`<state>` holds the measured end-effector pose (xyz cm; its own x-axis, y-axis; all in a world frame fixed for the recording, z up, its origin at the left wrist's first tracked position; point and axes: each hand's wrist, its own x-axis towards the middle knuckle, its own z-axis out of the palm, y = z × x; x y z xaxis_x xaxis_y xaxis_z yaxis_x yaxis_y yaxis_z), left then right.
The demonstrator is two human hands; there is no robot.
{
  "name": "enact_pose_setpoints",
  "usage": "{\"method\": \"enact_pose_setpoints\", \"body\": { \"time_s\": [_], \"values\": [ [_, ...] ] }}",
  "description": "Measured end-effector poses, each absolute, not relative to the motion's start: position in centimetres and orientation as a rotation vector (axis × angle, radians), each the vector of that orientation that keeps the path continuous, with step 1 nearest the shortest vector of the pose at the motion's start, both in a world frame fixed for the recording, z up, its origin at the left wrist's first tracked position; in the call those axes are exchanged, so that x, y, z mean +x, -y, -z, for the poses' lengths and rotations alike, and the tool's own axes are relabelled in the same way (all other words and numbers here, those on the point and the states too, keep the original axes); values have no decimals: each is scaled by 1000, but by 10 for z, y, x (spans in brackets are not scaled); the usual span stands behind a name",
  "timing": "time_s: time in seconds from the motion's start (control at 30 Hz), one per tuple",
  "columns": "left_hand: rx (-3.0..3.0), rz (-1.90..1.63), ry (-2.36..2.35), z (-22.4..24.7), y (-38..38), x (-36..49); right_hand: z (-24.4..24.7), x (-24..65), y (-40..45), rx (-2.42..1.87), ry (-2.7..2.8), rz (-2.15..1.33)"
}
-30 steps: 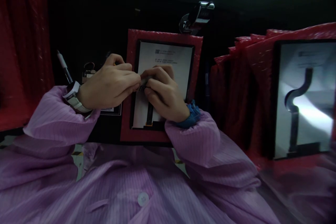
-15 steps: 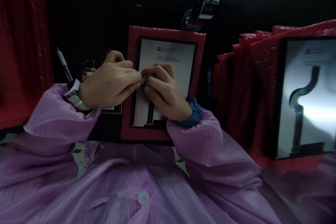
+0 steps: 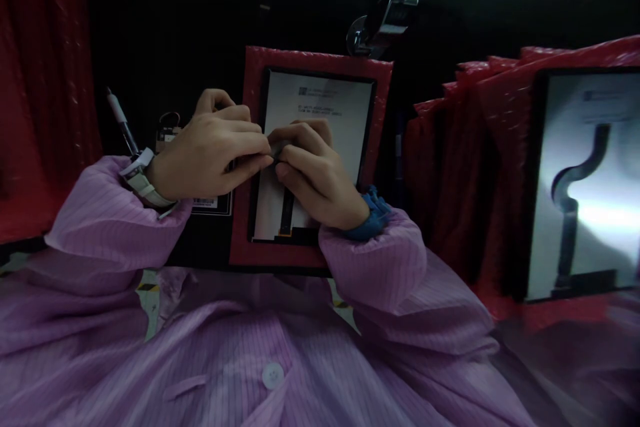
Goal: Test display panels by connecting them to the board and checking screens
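Two hands—the left hand (image 3: 210,150) and right hand (image 3: 320,180)—meet at the fingertips, pinched closed about a small, mostly hidden piece (image 3: 277,149); beneath them, a display panel (image 3: 345,137) with a dark ribbon cable (image 3: 287,213) lies on red bubble wrap (image 3: 287,257).

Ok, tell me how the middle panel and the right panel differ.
The right hand is over the middle panel; no hand is over the right panel. The middle panel's ribbon shows only a short straight stretch, the rest hidden, while the right panel's ribbon winds in plain view. The right panel has bright glare; the middle panel looks duller. Both have pale faces, dark edging and red wrap around them.
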<state>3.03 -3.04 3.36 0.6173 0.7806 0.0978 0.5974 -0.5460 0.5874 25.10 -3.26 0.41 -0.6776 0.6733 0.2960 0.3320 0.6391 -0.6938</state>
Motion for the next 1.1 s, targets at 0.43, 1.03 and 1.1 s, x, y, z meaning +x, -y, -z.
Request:
{"method": "enact_pose_setpoints", "body": {
  "time_s": [0.43,1.03,1.1],
  "values": [
    [2426,-783,-1123,-24,35,37,-2,248,34,-726,2304,-751],
    [2738,-1085,-1281,-43,62,32,17,238,40,-720,2230,-698],
    [2771,-1152,-1230,-45,70,37,17,238,38,-677,2245,-658]
  ]
}}
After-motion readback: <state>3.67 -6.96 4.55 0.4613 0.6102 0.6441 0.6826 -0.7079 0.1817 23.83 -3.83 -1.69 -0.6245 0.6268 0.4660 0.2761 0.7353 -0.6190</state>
